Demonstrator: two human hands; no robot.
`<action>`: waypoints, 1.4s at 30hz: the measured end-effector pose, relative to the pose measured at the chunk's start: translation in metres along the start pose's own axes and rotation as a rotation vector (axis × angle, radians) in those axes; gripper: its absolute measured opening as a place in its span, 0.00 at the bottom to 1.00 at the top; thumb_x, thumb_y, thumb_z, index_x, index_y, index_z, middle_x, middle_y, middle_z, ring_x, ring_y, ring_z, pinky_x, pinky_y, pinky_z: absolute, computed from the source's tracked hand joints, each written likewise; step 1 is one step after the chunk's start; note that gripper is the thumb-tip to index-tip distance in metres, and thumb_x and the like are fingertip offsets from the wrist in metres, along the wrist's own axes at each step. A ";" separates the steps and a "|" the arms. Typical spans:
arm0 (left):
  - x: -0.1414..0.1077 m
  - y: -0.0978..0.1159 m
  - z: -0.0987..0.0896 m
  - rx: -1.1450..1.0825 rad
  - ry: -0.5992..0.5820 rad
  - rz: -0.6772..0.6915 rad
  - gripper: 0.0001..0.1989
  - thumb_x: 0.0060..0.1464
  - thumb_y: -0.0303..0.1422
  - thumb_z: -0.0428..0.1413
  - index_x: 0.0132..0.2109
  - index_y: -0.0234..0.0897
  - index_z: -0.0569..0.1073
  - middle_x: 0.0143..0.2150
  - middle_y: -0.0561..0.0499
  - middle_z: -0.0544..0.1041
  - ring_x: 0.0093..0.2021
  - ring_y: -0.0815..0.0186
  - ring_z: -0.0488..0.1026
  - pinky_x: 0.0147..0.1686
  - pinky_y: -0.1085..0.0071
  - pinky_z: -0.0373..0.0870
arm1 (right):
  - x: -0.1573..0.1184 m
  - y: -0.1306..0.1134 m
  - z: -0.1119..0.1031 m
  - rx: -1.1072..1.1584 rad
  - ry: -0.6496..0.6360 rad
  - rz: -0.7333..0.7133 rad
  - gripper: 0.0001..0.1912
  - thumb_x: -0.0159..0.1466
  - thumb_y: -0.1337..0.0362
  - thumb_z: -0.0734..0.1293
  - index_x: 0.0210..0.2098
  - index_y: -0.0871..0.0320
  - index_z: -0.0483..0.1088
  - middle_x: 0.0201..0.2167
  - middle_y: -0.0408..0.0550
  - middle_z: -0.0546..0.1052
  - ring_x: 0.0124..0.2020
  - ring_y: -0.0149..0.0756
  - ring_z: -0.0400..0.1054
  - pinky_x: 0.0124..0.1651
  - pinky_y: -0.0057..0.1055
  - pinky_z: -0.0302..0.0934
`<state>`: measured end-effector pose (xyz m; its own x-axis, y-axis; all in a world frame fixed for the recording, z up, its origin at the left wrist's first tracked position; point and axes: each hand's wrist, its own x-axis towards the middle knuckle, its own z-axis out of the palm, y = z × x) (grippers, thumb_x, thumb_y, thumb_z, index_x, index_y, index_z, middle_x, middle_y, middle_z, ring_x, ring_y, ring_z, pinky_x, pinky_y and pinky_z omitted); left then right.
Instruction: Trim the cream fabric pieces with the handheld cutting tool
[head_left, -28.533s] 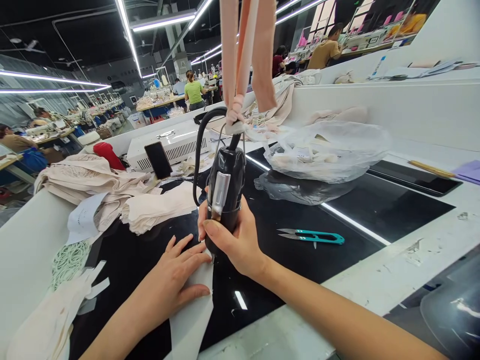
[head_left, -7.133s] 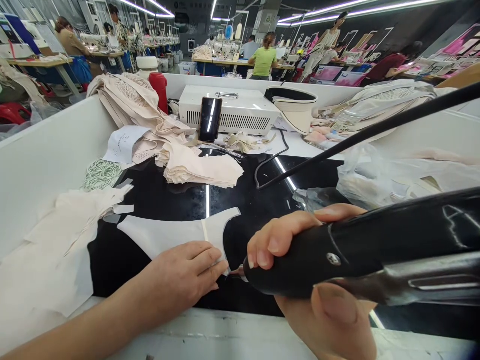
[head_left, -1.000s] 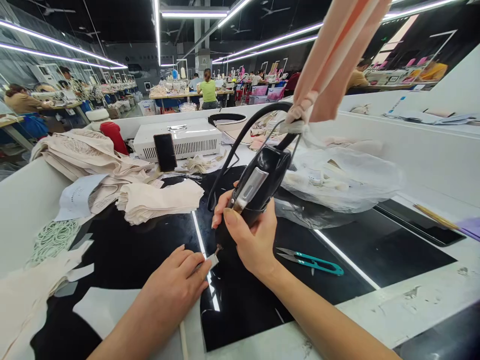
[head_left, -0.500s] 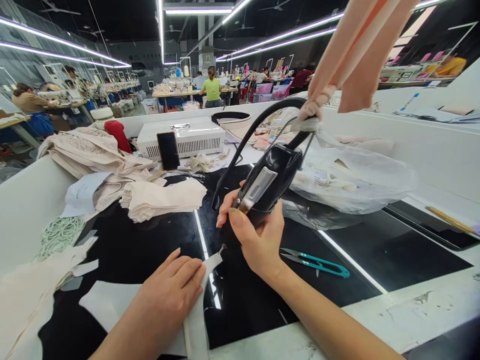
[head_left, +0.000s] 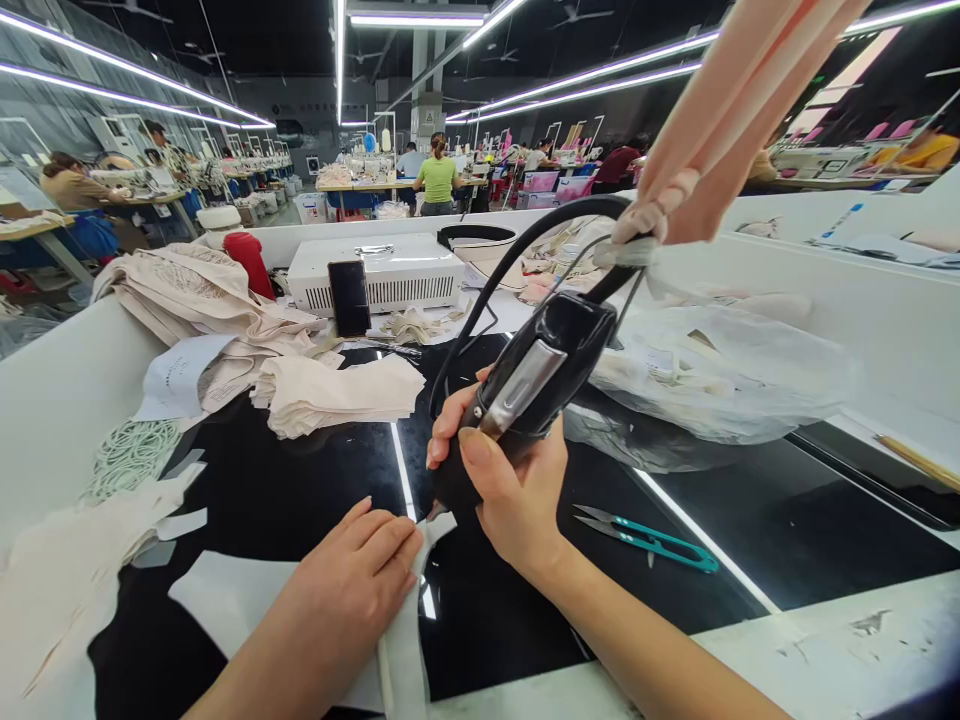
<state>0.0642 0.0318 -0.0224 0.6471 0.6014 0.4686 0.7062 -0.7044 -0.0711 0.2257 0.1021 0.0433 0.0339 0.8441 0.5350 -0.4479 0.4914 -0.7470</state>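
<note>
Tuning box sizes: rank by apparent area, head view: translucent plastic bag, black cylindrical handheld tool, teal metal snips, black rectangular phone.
1. Translucent plastic bag
2. Black handheld tool
3. Teal snips, black phone: too alike to rank

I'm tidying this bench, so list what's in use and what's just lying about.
In use:
- black handheld tool, gripped by the right hand
- pale fabric piece, under the left hand

Apparently just lying about:
- teal snips
- phone
- translucent plastic bag
- green cords
</note>
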 end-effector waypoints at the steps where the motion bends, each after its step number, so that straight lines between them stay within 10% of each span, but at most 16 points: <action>1: 0.000 0.000 0.000 0.003 0.007 0.002 0.20 0.77 0.28 0.39 0.52 0.29 0.76 0.47 0.46 0.82 0.47 0.61 0.80 0.58 0.56 0.76 | 0.000 0.001 0.001 0.000 -0.002 -0.002 0.22 0.58 0.55 0.79 0.43 0.50 0.65 0.28 0.34 0.77 0.21 0.27 0.70 0.24 0.25 0.69; 42: -0.001 -0.002 -0.004 -0.028 -0.007 0.024 0.15 0.74 0.25 0.44 0.58 0.30 0.72 0.51 0.45 0.81 0.52 0.61 0.79 0.60 0.54 0.74 | -0.013 -0.008 -0.005 0.049 -0.024 -0.018 0.22 0.61 0.53 0.78 0.46 0.49 0.66 0.28 0.36 0.76 0.23 0.29 0.69 0.25 0.27 0.69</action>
<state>0.0605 0.0309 -0.0191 0.6659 0.5865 0.4611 0.6819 -0.7292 -0.0574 0.2334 0.0886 0.0405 0.0206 0.8297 0.5578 -0.4904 0.4946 -0.7175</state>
